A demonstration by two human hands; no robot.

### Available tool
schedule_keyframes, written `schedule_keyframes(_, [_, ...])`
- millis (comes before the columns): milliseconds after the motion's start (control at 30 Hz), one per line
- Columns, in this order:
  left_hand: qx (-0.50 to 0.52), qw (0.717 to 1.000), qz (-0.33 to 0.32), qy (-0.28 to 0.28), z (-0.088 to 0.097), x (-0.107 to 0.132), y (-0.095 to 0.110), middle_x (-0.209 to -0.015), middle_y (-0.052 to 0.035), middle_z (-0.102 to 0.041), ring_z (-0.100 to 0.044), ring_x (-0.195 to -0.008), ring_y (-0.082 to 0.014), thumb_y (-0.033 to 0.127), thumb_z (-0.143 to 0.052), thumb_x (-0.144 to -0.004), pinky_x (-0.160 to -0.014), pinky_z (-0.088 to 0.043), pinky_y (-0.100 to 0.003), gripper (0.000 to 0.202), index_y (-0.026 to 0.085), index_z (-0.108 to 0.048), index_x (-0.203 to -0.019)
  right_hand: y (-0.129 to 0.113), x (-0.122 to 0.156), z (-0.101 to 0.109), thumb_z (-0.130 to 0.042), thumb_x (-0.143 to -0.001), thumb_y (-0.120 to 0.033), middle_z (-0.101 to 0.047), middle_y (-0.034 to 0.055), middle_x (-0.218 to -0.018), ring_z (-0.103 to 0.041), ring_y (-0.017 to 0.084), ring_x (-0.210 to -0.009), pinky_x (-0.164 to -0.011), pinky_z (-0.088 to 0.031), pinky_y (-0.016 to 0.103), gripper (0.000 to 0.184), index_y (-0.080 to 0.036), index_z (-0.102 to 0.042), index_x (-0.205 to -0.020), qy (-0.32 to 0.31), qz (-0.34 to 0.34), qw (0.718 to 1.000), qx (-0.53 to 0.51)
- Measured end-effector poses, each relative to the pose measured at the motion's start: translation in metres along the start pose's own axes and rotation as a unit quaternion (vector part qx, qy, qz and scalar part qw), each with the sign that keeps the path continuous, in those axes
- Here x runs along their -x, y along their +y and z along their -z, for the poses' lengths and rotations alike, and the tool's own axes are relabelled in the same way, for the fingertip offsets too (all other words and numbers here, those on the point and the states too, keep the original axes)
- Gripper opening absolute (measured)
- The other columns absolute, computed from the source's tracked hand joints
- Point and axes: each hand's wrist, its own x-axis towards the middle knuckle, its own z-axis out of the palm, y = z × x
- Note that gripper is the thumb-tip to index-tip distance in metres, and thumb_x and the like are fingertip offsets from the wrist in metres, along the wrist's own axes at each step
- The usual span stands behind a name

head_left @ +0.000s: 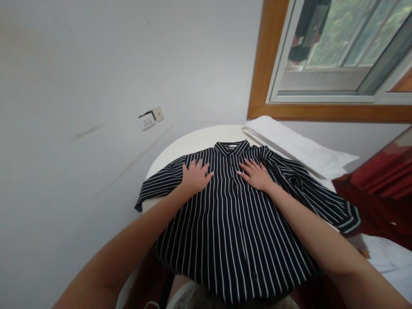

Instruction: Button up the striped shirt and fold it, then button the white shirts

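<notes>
A black shirt with thin white stripes (231, 227) lies spread front-up on a round white table (193, 143), collar at the far side, hem hanging over the near edge. My left hand (195, 176) rests flat on the shirt's chest left of the button line, fingers apart. My right hand (255, 174) lies flat on the chest right of the button line, fingers spread. Both hands hold nothing. The left sleeve lies out to the table's left edge; the right sleeve stretches off to the right.
A folded white cloth (299, 146) lies at the table's far right. A wall socket (149, 119) sits on the white wall behind. A wooden-framed window (334, 56) is at upper right, dark red furniture (383, 184) at right.
</notes>
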Motion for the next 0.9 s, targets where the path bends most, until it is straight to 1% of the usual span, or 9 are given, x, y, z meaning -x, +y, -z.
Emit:
schedule_keyframes(133, [0.045, 0.998, 0.043, -0.030, -0.015, -0.044, 0.010, -0.153, -0.0097, -0.029, -0.023, -0.140, -0.0349, 0.055, -0.020, -0.092, -0.108, -0.017, -0.064, 0.061, 0.026, -0.037, -0.143, -0.003, -0.001, 0.000, -0.010, -0.087, -0.071, -0.020, 0.0024, -0.156, -0.016, 0.027, -0.143, -0.114, -0.011, 0.051, 0.074, -0.031, -0.032, -0.146, 0.003, 0.011, 1.000, -0.001])
schedule_keyframes(233, [0.060, 0.995, 0.074, -0.013, -0.033, -0.059, 0.012, -0.155, -0.0077, -0.025, -0.020, -0.141, -0.0335, 0.058, -0.016, -0.091, -0.110, -0.013, -0.062, 0.064, 0.028, -0.033, -0.145, -0.003, -0.001, -0.003, -0.009, -0.087, -0.072, -0.021, 0.0022, -0.156, -0.015, 0.026, -0.144, -0.114, -0.010, 0.052, 0.075, -0.031, -0.032, -0.146, -0.006, 0.015, 1.000, -0.002])
schedule_keyframes(300, [0.063, 0.995, 0.073, -0.001, -0.042, -0.061, 0.010, -0.155, -0.0066, -0.023, -0.018, -0.142, -0.0328, 0.060, -0.015, -0.091, -0.111, -0.012, -0.060, 0.065, 0.029, -0.032, -0.145, -0.002, -0.002, -0.004, -0.009, -0.087, -0.072, -0.020, 0.0026, -0.156, -0.014, 0.027, -0.144, -0.114, -0.009, 0.053, 0.075, -0.032, -0.031, -0.146, -0.008, 0.012, 1.000, -0.005])
schedule_keyframes(400, [0.065, 0.995, 0.071, 0.000, -0.047, -0.062, 0.007, -0.155, -0.0066, -0.023, -0.017, -0.142, -0.0328, 0.061, -0.014, -0.090, -0.111, -0.012, -0.061, 0.066, 0.029, -0.031, -0.145, -0.001, -0.007, 0.001, -0.011, -0.085, -0.074, -0.020, 0.0043, -0.156, -0.013, 0.029, -0.144, -0.112, -0.010, 0.057, 0.076, -0.032, -0.031, -0.146, -0.024, 0.010, 1.000, -0.017])
schedule_keyframes(500, [0.064, 0.996, 0.069, -0.004, -0.047, -0.064, 0.007, -0.156, -0.0077, -0.022, -0.017, -0.142, -0.0327, 0.062, -0.014, -0.090, -0.111, -0.011, -0.061, 0.067, 0.029, -0.030, -0.146, -0.009, -0.019, 0.011, -0.012, -0.086, -0.073, -0.031, 0.0094, -0.151, -0.023, 0.031, -0.140, -0.108, -0.013, 0.064, 0.075, -0.029, -0.042, -0.139, -0.033, -0.002, 0.999, -0.035])
schedule_keyframes(567, [0.065, 0.996, 0.066, -0.010, -0.047, -0.067, 0.008, -0.156, -0.0077, -0.021, -0.017, -0.142, -0.0326, 0.062, -0.013, -0.090, -0.111, -0.011, -0.061, 0.067, 0.029, -0.030, -0.146, -0.021, -0.028, 0.015, -0.011, -0.088, -0.069, -0.036, 0.0113, -0.148, -0.029, 0.030, -0.138, -0.108, -0.013, 0.063, 0.072, -0.028, -0.048, -0.134, 0.004, 0.005, 0.999, -0.034])
schedule_keyframes(667, [0.067, 0.996, 0.061, -0.017, -0.047, -0.073, 0.010, -0.156, -0.0063, -0.021, -0.016, -0.143, -0.0314, 0.060, -0.014, -0.091, -0.112, -0.011, -0.060, 0.065, 0.030, -0.029, -0.146, -0.043, -0.038, 0.009, -0.014, -0.092, -0.063, -0.031, 0.0096, -0.152, -0.022, 0.028, -0.140, -0.111, -0.010, 0.059, 0.065, -0.028, -0.043, -0.139, 0.041, 0.043, 0.998, -0.020])
schedule_keyframes(800, [0.070, 0.996, 0.055, -0.009, -0.050, -0.075, 0.013, -0.155, -0.0059, -0.024, -0.018, -0.142, -0.0303, 0.059, -0.017, -0.091, -0.112, -0.011, -0.059, 0.063, 0.030, -0.030, -0.145, -0.055, -0.043, -0.009, -0.017, -0.094, -0.060, -0.024, 0.0058, -0.155, -0.017, 0.028, -0.142, -0.111, -0.010, 0.060, 0.062, -0.030, -0.033, -0.145, -0.005, 0.033, 0.999, -0.023])
schedule_keyframes(900, [0.090, 0.994, 0.052, 0.035, -0.047, -0.072, 0.011, -0.153, -0.0104, -0.027, -0.024, -0.140, -0.0299, 0.057, -0.020, -0.092, -0.111, -0.017, -0.056, 0.063, 0.025, -0.027, -0.147, -0.051, -0.044, -0.014, -0.015, -0.092, -0.065, -0.021, 0.0042, -0.156, -0.016, 0.027, -0.143, -0.111, -0.009, 0.060, 0.066, -0.031, -0.031, -0.146, -0.021, 0.033, 0.999, -0.028])
